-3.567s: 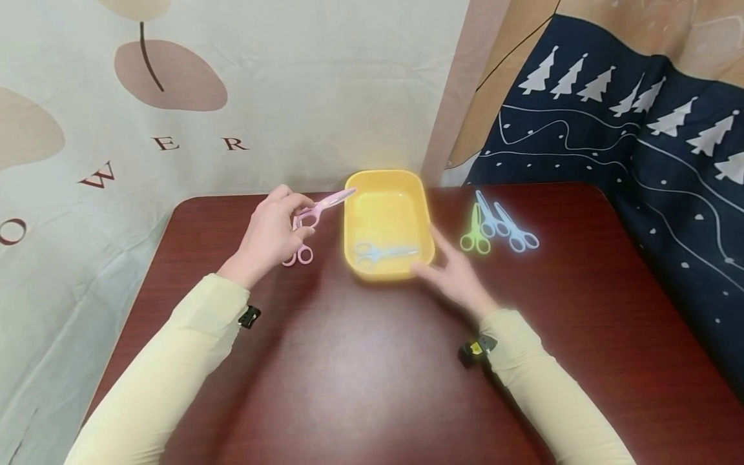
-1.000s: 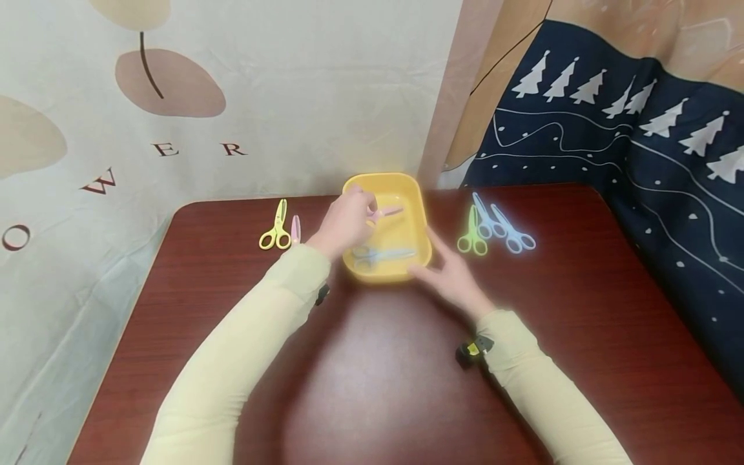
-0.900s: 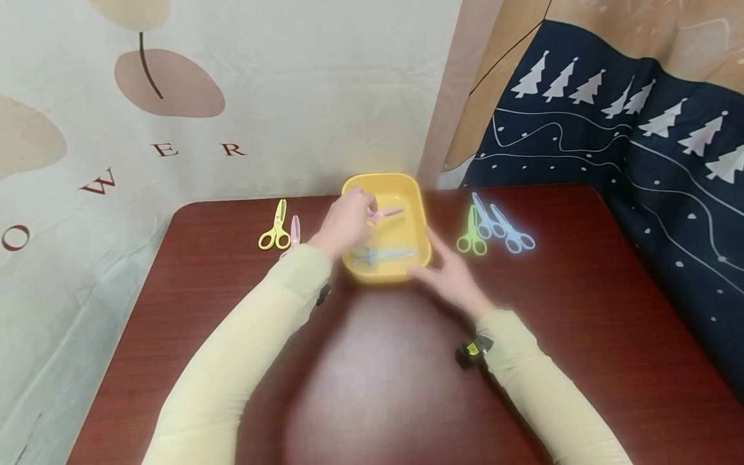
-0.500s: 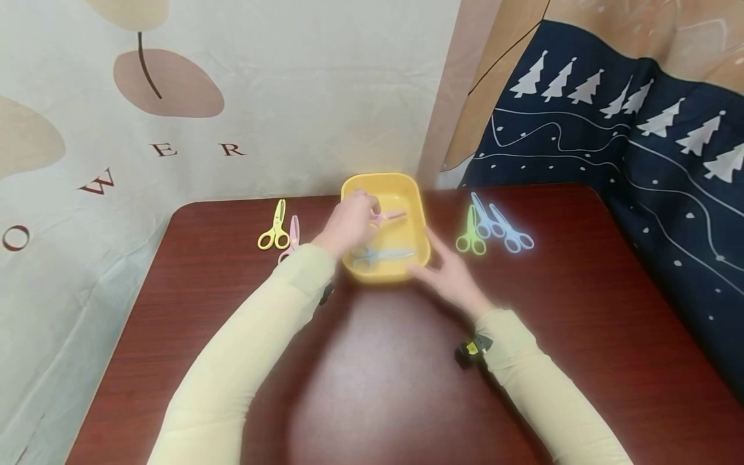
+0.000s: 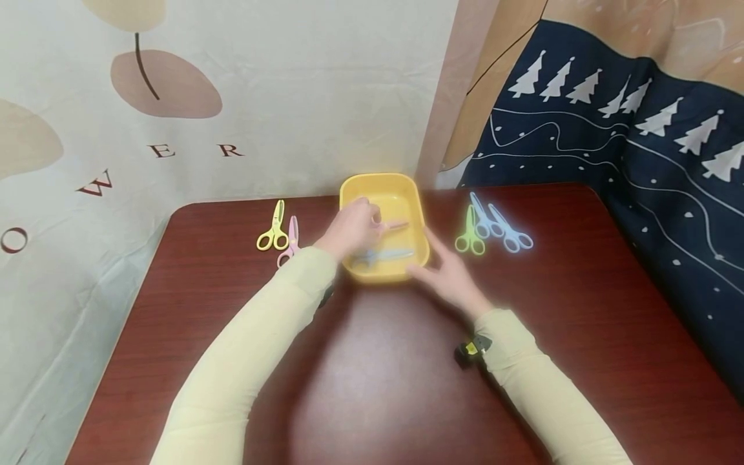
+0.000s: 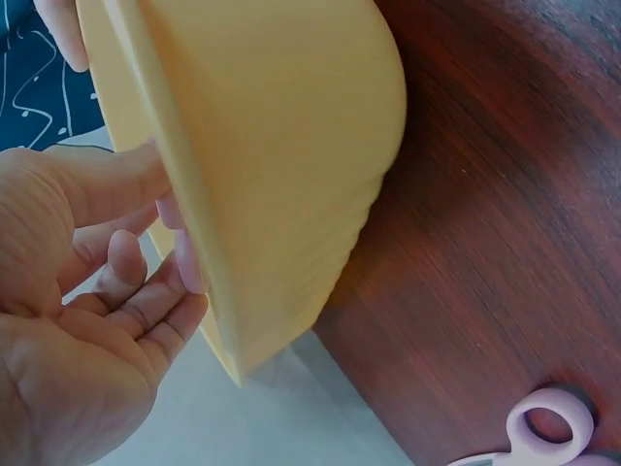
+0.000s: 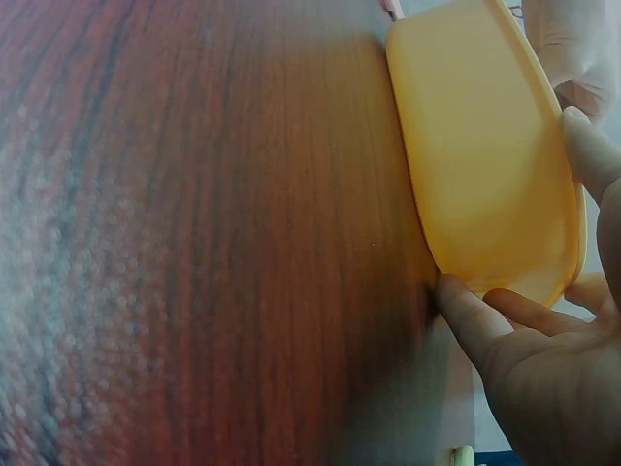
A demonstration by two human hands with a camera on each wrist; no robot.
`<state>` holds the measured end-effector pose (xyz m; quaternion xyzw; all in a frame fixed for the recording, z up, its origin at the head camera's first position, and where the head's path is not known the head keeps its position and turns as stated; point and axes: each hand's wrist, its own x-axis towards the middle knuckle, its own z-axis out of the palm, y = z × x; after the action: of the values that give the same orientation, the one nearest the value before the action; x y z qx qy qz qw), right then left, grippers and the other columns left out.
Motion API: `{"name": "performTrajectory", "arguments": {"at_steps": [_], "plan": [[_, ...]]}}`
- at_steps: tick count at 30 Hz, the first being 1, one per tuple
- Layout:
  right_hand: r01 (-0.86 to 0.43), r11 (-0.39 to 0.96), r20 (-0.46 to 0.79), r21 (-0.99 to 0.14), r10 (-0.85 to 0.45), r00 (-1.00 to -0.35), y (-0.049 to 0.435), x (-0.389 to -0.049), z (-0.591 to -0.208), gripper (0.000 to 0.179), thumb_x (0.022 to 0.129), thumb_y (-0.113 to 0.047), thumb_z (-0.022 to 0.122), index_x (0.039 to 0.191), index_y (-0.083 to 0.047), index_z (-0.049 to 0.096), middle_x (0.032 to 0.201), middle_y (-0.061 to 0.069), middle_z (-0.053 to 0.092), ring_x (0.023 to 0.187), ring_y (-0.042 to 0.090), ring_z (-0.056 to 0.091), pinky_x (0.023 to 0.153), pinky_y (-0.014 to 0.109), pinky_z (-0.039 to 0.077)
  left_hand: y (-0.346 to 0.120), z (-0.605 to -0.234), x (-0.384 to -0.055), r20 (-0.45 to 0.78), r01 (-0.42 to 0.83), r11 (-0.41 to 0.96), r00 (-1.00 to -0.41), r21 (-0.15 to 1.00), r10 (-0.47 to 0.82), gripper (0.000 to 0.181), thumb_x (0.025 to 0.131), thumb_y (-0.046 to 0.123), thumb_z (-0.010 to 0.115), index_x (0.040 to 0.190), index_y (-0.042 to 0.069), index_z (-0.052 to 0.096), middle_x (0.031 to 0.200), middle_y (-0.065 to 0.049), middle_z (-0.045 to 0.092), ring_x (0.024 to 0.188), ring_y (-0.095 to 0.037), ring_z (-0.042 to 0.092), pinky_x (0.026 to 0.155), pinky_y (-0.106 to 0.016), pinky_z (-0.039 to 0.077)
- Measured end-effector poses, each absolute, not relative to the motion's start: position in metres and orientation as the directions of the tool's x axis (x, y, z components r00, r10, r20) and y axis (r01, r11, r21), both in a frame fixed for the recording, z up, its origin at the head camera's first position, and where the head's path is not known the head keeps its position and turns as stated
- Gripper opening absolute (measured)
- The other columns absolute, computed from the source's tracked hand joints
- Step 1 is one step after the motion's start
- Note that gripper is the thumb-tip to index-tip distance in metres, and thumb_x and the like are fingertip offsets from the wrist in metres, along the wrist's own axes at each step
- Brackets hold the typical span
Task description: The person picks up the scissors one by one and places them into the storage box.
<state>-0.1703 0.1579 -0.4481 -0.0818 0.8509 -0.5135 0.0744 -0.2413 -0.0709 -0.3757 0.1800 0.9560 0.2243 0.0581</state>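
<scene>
My left hand point(image 5: 353, 226) reaches over the left rim of a yellow plastic tray point(image 5: 386, 274) and pinches pink scissors point(image 5: 396, 225) by the handle loops, blades pointing right inside the tray. In the left wrist view, parts of the pink handle point(image 6: 189, 260) show between thumb and fingers, partly hidden by the rim. Light blue scissors point(image 5: 389, 254) lie in the front of the tray. My right hand point(image 5: 450, 274) holds the tray's front right corner. In the right wrist view its thumb point(image 7: 587, 146) is on the rim and its fingers point(image 7: 475, 316) are against the wall.
Left of the tray lie yellow scissors point(image 5: 274, 231) and another pair of pink scissors point(image 5: 292, 239), partly behind my left sleeve. To the right lie green scissors point(image 5: 471, 234) and two blue pairs point(image 5: 513, 231). The dark red table point(image 5: 372, 374) backs onto a printed cloth point(image 5: 302, 116).
Earlier, my left hand carried the pink scissors rightward into the tray from the left side. In the last second it lowered them and shifted slightly toward the front. The right hand stays on the tray.
</scene>
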Motion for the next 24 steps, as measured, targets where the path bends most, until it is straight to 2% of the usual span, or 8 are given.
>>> {"name": "performTrajectory", "arguments": {"at_steps": [7,12,24], "plan": [[-0.057,0.465,-0.047,-0.883,-0.209,-0.977,0.158,-0.171,-0.449,0.093,0.09,-0.04,0.08,0.163,-0.042,0.023,0.165,0.003,0.035,0.15,0.029,0.037,0.12,0.052,0.032,-0.076,-0.379,-0.244,-0.067,0.351,0.83,-0.906,0.434,0.419,0.01,0.09,0.013,0.071,0.087,0.003,0.072,0.093,-0.012,0.064,0.087,-0.029,0.058,0.083,-0.04,0.051],[-0.053,0.465,-0.05,-0.884,-0.207,-0.977,0.158,-0.17,-0.448,0.092,0.09,-0.042,0.08,0.162,-0.044,0.023,0.165,0.003,0.036,0.15,0.029,0.037,0.12,0.053,0.032,-0.076,-0.384,-0.248,-0.107,0.369,0.83,-0.887,0.418,0.448,0.004,0.084,0.008,0.071,0.084,0.005,0.07,0.088,-0.009,0.068,0.084,-0.027,0.06,0.081,-0.038,0.053],[-0.064,0.459,-0.035,-0.886,-0.203,-0.979,0.158,-0.17,-0.45,0.092,0.089,-0.042,0.08,0.161,-0.048,0.024,0.165,-0.001,0.037,0.15,0.027,0.036,0.12,0.052,0.03,-0.075,-0.389,-0.253,-0.146,0.407,0.818,-0.855,0.406,0.498,0.006,0.079,0.006,0.071,0.079,0.007,0.065,0.081,-0.005,0.066,0.079,-0.024,0.06,0.076,-0.036,0.053]]}}
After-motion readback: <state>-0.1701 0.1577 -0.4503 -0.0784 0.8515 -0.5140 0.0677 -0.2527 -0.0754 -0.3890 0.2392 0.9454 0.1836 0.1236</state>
